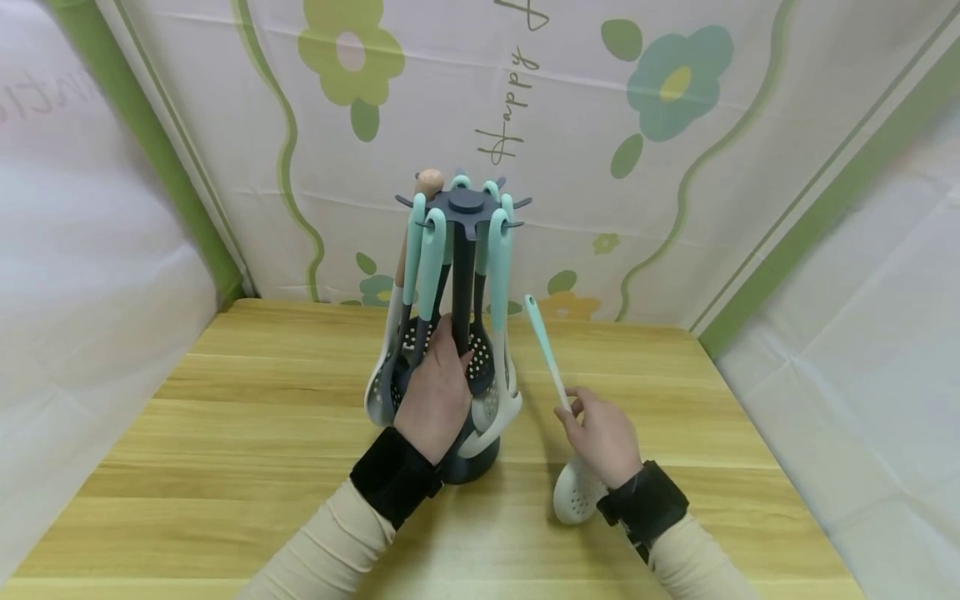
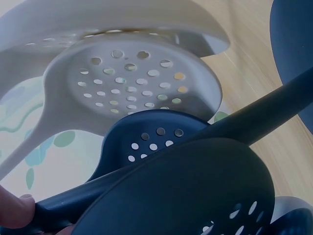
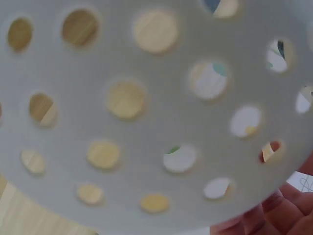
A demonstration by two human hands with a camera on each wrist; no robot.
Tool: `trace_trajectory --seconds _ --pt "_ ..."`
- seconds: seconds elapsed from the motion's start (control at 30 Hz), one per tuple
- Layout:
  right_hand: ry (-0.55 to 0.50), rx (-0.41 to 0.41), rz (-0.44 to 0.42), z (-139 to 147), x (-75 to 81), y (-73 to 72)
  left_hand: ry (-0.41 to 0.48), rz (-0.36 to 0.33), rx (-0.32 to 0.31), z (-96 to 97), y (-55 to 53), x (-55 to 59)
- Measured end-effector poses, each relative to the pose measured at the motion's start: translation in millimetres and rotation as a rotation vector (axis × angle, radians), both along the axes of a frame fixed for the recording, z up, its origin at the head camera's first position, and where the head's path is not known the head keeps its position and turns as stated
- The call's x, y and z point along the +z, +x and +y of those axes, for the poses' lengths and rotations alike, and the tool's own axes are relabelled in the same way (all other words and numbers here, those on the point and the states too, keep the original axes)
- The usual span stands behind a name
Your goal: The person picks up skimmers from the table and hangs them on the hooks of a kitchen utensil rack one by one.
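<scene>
A dark rotating utensil stand (image 1: 465,202) rises from the table, hung with mint-handled kitchen tools. My left hand (image 1: 435,404) grips its central pole (image 2: 264,116) low down, among the hanging heads. In the left wrist view a grey skimmer (image 2: 132,81) and dark perforated heads surround that pole. To the right of the stand, my right hand (image 1: 606,437) pinches a skimmer (image 1: 542,332) by the pale lower part of its mint handle. The skimmer tilts, handle end up and perforated head down near the table. That head fills most of the right wrist view, with fingers (image 3: 288,210) behind it.
A wood-grain table (image 1: 225,450) lies under everything. Behind it hangs a white cloth (image 1: 480,83) printed with flowers, and more cloth with green edging closes both sides. A wooden-handled tool (image 1: 430,183) hangs at the stand's back left.
</scene>
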State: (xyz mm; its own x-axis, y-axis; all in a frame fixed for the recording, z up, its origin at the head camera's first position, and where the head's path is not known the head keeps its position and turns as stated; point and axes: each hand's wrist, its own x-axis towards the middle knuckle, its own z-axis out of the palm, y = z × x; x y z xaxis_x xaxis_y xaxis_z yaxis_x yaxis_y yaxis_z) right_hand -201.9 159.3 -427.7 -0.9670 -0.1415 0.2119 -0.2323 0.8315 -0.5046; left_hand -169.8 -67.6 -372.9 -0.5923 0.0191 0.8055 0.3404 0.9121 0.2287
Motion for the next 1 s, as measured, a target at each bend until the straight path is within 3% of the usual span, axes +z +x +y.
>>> trace_trajectory --seconds 0.53,1.0 --pt "-0.047 0.045 0.119 2 6.6 9.5 -0.004 -0.009 0.014 0.7 0.8 -1.1" --pt "-0.076 0.051 0.118 0 10.0 11.9 -0.009 -0.008 0.008 0.8 0.4 -2.6"
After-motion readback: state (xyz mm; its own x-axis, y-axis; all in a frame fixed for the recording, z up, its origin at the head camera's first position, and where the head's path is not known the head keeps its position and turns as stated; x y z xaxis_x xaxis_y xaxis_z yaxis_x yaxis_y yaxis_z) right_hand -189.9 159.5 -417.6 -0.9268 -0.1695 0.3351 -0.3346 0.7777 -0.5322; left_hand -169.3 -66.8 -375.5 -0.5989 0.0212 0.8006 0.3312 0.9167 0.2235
